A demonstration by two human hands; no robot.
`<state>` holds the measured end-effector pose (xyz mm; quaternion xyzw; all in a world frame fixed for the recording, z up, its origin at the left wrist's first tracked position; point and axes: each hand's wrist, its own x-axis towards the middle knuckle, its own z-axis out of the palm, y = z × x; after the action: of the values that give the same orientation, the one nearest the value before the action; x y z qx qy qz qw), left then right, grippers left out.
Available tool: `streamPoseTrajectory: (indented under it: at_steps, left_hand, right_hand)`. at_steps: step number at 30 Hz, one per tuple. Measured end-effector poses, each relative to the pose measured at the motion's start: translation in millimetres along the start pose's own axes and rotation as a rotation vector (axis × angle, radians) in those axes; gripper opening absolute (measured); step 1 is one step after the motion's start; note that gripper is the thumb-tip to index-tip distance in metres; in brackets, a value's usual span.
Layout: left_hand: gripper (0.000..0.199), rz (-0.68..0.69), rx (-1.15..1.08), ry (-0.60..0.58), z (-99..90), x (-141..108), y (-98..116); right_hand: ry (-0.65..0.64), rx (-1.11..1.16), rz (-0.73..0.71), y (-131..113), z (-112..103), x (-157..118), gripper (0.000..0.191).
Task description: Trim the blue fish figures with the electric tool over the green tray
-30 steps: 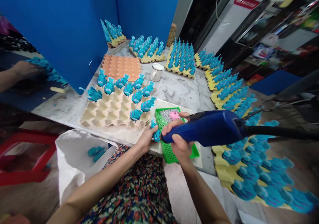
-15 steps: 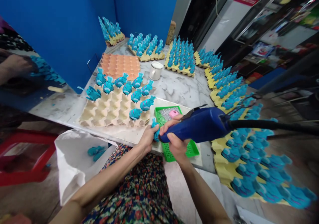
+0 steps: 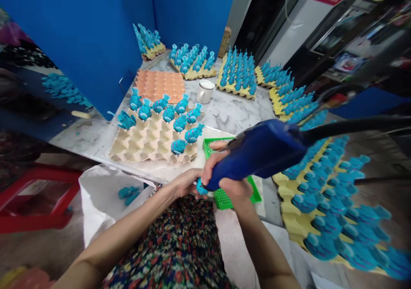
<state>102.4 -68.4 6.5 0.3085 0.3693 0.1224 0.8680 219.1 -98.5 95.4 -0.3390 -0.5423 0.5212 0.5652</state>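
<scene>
My left hand (image 3: 189, 183) is closed around a small turquoise figure (image 3: 201, 187), holding it low in front of the table edge. In my right hand (image 3: 234, 186) is a thick dark-blue corded hand tool (image 3: 260, 152), fingers wrapped round its front end. The tool's tip meets or nearly meets the figure; my fingers hide the exact spot. Beneath my right hand lies a green perforated basket (image 3: 257, 192), partly covered by the hand and tool. On the left, a beige egg tray (image 3: 144, 141) bears several turquoise figures (image 3: 179, 146) with fan-like tails.
Yellow trays (image 3: 290, 212) packed with figures line the right side and the back. An orange egg tray (image 3: 160, 85) and a white mug (image 3: 205, 91) stand behind. A white bag (image 3: 99, 203) with figures inside hangs below the left edge, near a red stool (image 3: 35, 220). A black cable (image 3: 349, 128) trails right.
My left hand has drawn the figure down and slightly nearer me, turning it. The blue tool has followed, its rear end tipped up, and now covers more of the green basket.
</scene>
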Motion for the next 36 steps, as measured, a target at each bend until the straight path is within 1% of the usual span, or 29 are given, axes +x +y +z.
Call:
streamPoseTrajectory:
  at_steps: [1, 2, 4, 5, 6, 8, 9, 10, 11, 13, 15, 17, 22, 25, 27, 29, 30, 32, 33, 35, 36]
  left_hand:
    - [0.030, -0.044, -0.007, -0.071, -1.7, -2, 0]
    - [0.032, -0.082, -0.020, -0.131, -3.2, -2, 0]
    - [0.032, -0.130, -0.040, -0.199, -6.2, -1, -3]
    - [0.031, -0.145, -0.039, -0.208, -7.8, 1, -6]
    - [0.031, -0.157, -0.037, -0.212, -9.6, 3, -9]
    - [0.032, -0.175, -0.061, -0.222, -13.6, 6, -14]
    - [0.034, -0.198, -0.091, -0.241, -15.7, 6, -16]
    - [0.036, -0.233, -0.136, -0.272, -17.7, 6, -17]
    - [0.037, -0.269, -0.195, -0.303, -19.5, 4, -18]
    - [0.036, -0.314, -0.325, -0.336, -22.3, -1, -17]
    - [0.033, -0.321, -0.437, -0.333, -23.8, -6, -17]
    - [0.034, -0.323, -0.502, -0.317, -24.2, -10, -17]
    - [0.039, -0.333, -0.555, -0.285, -24.2, -21, -13]
    - [0.038, -0.283, -0.583, -0.265, -27.4, -31, -12]
    - [0.036, -0.259, -0.549, -0.260, -34.5, -41, -13]
    - [0.037, -0.262, -0.417, -0.253, -47.6, -56, -16]
    - [0.039, -0.260, -0.319, -0.238, -56.5, -66, -18]
    - [0.042, -0.205, -0.098, -0.124, -77.8, -90, -19]
    - [0.043, -0.184, 0.039, -0.020, -89.1, -104, -19]
    - [0.041, -0.119, 0.358, 0.228, -109.0, -133, -17]
    - [0.039, -0.056, 0.539, 0.387, -116.1, -146, -14]
  right_hand:
    - [-0.022, 0.042, -0.015, -4, 2, 2, 0.025]
    - [-0.004, 0.082, -0.040, -8, 4, 4, 0.021]
    - [0.121, 0.135, -0.078, -11, 6, 6, 0.016]
    - [0.158, 0.147, -0.074, -12, 7, 7, 0.017]
    - [0.148, 0.153, -0.057, -13, 7, 8, 0.020]
    - [0.041, 0.160, -0.025, -15, 6, 10, 0.027]
    - [0.004, 0.167, -0.034, -16, 5, 12, 0.029]
    - [0.003, 0.167, -0.065, -18, 4, 13, 0.031]
    - [0.042, 0.154, -0.110, -19, 2, 15, 0.033]
    - [0.198, 0.086, -0.195, -19, -3, 18, 0.038]
    - [0.327, -0.001, -0.218, -16, -8, 20, 0.042]
    - [0.378, -0.060, -0.194, -10, -13, 18, 0.044]
    - [0.368, -0.083, -0.133, 3, -18, 11, 0.046]
    - [0.383, -0.087, -0.112, 5, -20, 10, 0.047]
    - [0.414, -0.090, -0.107, 6, -23, 10, 0.047]
    - [0.427, -0.084, -0.098, 8, -27, 9, 0.047]
    - [0.422, -0.079, -0.093, 9, -29, 8, 0.047]
    - [0.401, -0.073, -0.089, 11, -33, 7, 0.048]
    - [0.394, -0.073, -0.094, 12, -35, 6, 0.048]
    - [0.400, -0.076, -0.106, 14, -38, 6, 0.047]
    - [0.412, -0.078, -0.113, 14, -40, 7, 0.047]
